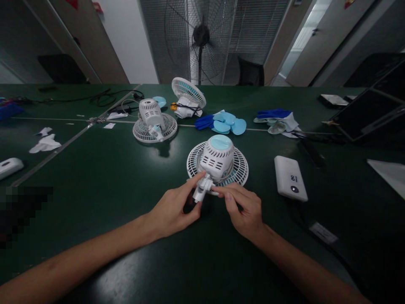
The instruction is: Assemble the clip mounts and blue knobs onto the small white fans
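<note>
A small white fan [217, 157] lies face down on its round grille, its motor housing with a light blue cap pointing up. From the near side of the housing juts a white bracket [203, 188]. My left hand [177, 207] grips this bracket, thumb below and index finger above. Against the bracket's right side, my right hand [243, 207] rests its extended index finger, with the thumb just under it and the other fingers curled. Whether the right fingertips pinch a small part cannot be made out.
Behind on the green table [126, 169] are a second face-down fan [151, 116], a tilted fan [189, 97], blue fan blades [228, 123] and gloves [278, 120]. A white power bank [290, 178] lies right, a dark monitor [376, 105] beyond it.
</note>
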